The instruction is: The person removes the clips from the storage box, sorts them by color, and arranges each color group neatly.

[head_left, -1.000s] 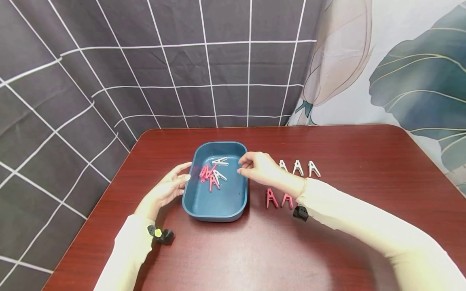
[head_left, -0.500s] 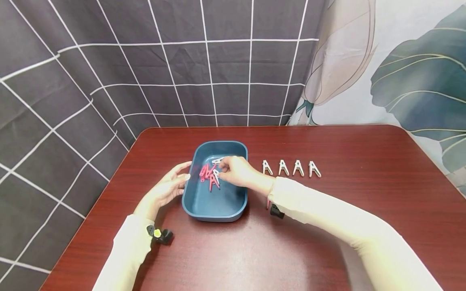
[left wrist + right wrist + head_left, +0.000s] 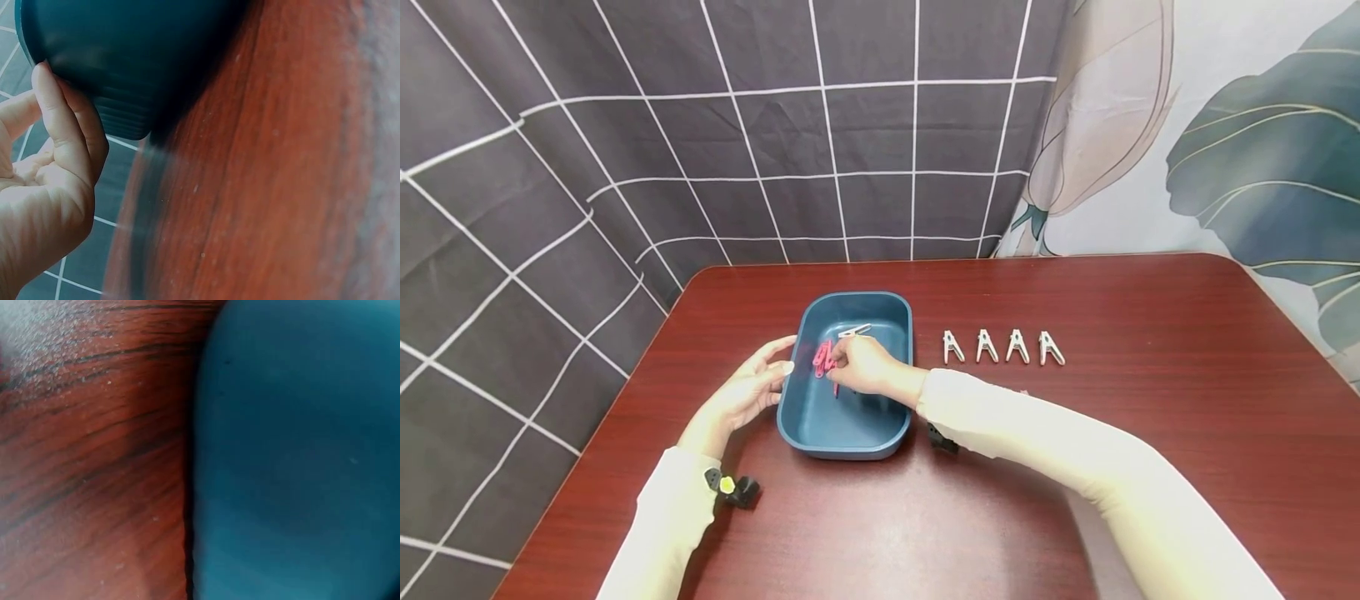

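- Tangling looks the likeliest trouble in the head view: pink spring clips (image 3: 822, 357) lie bunched in the left half of the blue bin (image 3: 801, 421), so lifting one could drag up another.
- Right hand (image 3: 868, 367), reaching over the bin's right wall, has its fingers curled down at that bunch. Its fingertips are hidden; whether they pinch a clip cannot be told, so a poor hold could go unnoticed.
- White clip (image 3: 854, 331) sits just beyond that hand, near enough to be knocked by the knuckles.
- Four white clips (image 3: 1016, 344) stand in a row on the table (image 3: 880, 533), right of the bin. The right sleeve (image 3: 1037, 429) passes on their near side; swinging the forearm away from the person could sweep them out of line.
- Left hand (image 3: 748, 396) has its fingers spread against the bin's left side, not wrapped around it. Pushing unevenly could slide or turn the bin.
- Left wrist view: fingertips touch the bin's outer wall, a light contact that might slip if the bin were bumped.
- Right wrist view: only blurred bin and table show, neither hand nor clips, so the grip stays unconfirmed.
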Motion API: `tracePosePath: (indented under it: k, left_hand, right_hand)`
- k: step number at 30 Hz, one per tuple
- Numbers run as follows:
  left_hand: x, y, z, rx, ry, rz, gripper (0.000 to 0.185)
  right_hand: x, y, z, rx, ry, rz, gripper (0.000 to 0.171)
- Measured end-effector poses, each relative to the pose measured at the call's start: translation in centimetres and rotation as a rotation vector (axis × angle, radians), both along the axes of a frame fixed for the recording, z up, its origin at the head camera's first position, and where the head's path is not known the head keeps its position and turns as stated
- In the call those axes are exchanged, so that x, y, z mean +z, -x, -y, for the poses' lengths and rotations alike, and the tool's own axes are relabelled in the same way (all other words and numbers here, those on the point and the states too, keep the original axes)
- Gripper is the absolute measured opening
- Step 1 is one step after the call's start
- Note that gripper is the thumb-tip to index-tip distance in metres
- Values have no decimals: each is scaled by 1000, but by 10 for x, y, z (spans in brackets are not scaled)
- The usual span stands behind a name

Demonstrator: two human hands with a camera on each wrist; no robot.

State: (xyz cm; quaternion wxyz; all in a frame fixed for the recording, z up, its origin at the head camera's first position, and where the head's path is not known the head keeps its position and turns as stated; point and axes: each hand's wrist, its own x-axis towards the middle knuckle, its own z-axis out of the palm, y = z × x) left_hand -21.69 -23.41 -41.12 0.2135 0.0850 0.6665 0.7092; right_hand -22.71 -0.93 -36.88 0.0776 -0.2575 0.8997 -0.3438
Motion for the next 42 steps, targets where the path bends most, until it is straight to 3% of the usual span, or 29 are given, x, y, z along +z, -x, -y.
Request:
tracePosePath:
  k: [10,17,21,29,38,42]
  left_hand:
    - [-2,-3,-1,-15,-34,-26,49]
    - [-7,-3,-2,-17,-27,-23,51]
    - [-7,-4,-3,-10,-24,-14,51]
    - [-4,-2,-2,-11,-26,-21,51]
    - [-1,-1,1,-8,-20,-35,49]
    - [-2,-1,1,-9,-19,-32,49]
  right_hand:
    - [-13,-5,8,12,-105,-49,15]
    - [-17,-13,13,-11,-280,-160,17]
    - [-17,-16,13,-32,-329,-189,21]
    - [-20,-13,15,-71,-331,-191,22]
    - [-18,-8,20,-88,-360,-141,37]
    - [-17,-9,18,-85,-380,-114,28]
